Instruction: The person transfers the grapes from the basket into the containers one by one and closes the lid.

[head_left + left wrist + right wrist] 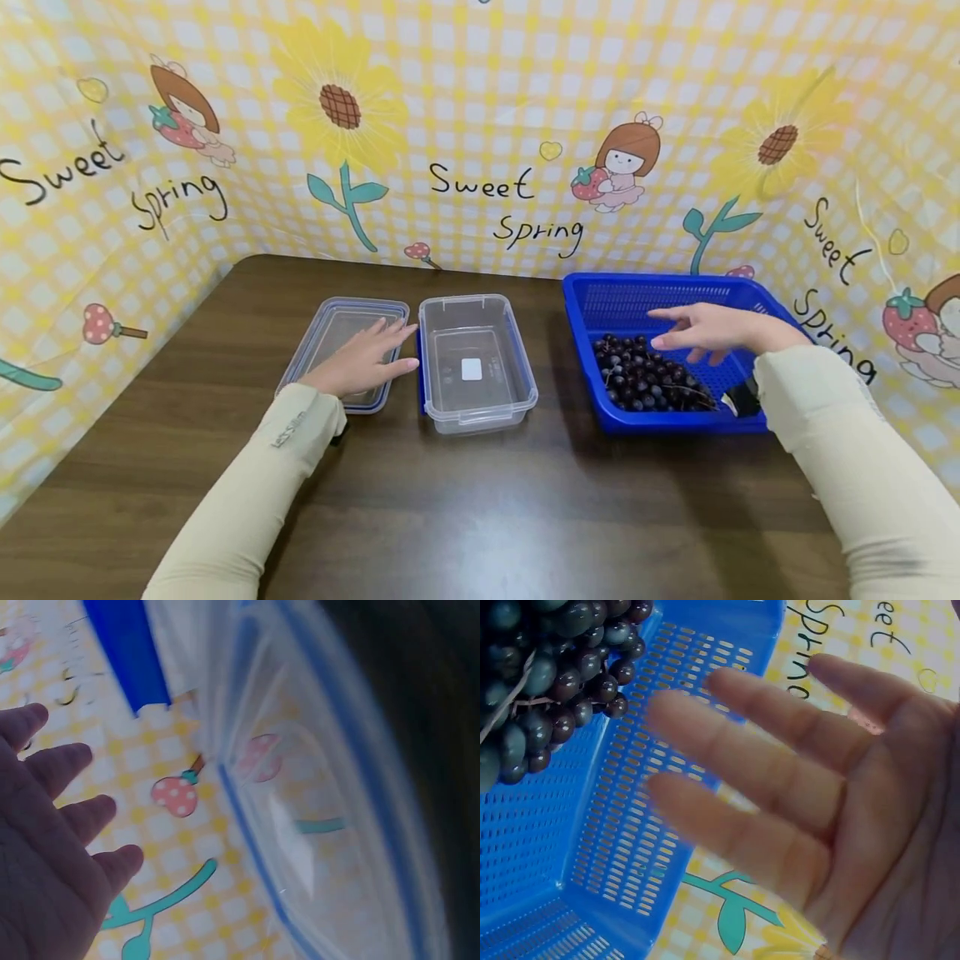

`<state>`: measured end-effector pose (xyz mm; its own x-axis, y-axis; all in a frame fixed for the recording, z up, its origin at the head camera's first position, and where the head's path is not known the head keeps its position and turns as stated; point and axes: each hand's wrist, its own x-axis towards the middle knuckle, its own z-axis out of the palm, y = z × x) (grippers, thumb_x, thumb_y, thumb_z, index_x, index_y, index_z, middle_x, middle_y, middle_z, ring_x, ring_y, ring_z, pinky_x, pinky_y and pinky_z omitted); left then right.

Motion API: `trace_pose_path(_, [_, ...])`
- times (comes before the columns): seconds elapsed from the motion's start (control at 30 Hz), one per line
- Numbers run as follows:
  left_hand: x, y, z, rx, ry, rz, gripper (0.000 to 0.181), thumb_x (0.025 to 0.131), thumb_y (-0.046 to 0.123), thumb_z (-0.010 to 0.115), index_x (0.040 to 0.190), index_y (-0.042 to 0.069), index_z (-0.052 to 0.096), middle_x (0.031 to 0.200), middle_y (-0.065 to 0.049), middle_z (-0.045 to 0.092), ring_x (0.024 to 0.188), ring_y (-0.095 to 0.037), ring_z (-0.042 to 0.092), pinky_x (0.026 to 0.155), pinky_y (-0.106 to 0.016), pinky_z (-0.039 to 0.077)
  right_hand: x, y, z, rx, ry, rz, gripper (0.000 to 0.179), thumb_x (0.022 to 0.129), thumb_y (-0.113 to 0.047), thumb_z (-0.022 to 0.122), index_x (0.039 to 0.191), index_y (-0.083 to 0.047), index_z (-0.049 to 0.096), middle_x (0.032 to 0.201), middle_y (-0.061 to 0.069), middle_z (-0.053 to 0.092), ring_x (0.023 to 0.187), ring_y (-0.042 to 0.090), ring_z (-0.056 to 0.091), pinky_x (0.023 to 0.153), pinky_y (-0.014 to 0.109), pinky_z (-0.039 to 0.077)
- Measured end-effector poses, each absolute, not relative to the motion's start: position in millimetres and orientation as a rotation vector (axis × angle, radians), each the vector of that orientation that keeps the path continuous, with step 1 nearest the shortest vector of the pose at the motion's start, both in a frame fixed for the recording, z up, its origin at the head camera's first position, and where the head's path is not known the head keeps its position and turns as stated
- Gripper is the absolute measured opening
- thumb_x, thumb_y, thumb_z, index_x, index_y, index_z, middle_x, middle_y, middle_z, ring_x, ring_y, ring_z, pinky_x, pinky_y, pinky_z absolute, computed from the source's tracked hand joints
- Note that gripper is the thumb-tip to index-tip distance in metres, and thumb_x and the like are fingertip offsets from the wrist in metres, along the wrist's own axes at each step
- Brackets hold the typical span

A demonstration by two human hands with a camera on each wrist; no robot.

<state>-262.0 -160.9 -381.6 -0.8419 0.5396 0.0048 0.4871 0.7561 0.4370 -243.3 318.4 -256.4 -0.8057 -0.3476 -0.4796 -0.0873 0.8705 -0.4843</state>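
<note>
Over the clear lid hovers my left hand, its fingers spread and holding nothing. Just right of that hand stands a clear plastic food container, open at the top, with a blue clip flap on its left side and a small white label on its base. My right hand is above a blue plastic basket, fingers extended and apart from the fruit. Dark purple grapes lie heaped in the basket's left part, some stems showing. In the right wrist view the grapes are beside the fingertips, not touched.
Everything stands on a dark brown wooden table. A yellow checked cloth with flowers and lettering rises behind the table and along both sides. The basket's raised rim surrounds the grapes.
</note>
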Motion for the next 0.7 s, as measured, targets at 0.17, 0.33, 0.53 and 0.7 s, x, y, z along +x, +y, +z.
trace_pose_path(0.17, [-268.7,-155.8,-385.2,0.884,2.844,0.578,0.076,0.097,0.056,0.041,0.151,0.005,0.026,0.155,-0.018,0.022,0.142,-0.045,0.005,0.109,-0.066,0.005,-258.1,302.6,-258.8,-0.291,2.481,-0.582,0.081,0.095,-0.046,0.054,0.152,0.000,0.017,0.141,0.034,0.037,0.105,0.038,0.061,0.076,0.044,0.054])
trace_pose_path(0.33, [-267.7,-150.7,-383.5,0.943,2.855,0.480,0.079,0.095,0.057,0.044,0.150,0.004,0.028,0.155,-0.016,0.022,0.142,-0.044,0.006,0.109,-0.065,0.005,-268.1,296.1,-264.7,-0.253,2.429,-0.578,0.081,0.097,-0.047,0.051,0.152,0.001,0.015,0.145,0.034,0.032,0.108,0.043,0.059,0.079,0.047,0.054])
trace_pose_path(0.53, [-263.6,-144.9,-383.9,0.966,2.854,0.455,0.082,0.094,0.061,0.042,0.150,0.002,0.029,0.155,-0.017,0.021,0.142,-0.044,0.006,0.108,-0.066,0.007,-276.1,289.5,-275.3,-0.171,2.281,-0.569,0.082,0.097,-0.048,0.050,0.152,0.002,0.012,0.140,0.034,0.039,0.090,0.033,0.068,0.081,0.045,0.053])
trace_pose_path(0.7, [-258.0,-139.3,-384.5,0.936,2.828,0.464,0.085,0.092,0.060,0.048,0.151,0.003,0.026,0.156,-0.018,0.019,0.143,-0.043,0.004,0.109,-0.065,0.005,-282.0,287.6,-287.2,-0.129,2.161,-0.589,0.081,0.097,-0.035,0.055,0.151,0.004,0.009,0.149,0.037,0.014,0.101,0.040,0.064,0.099,0.054,0.040])
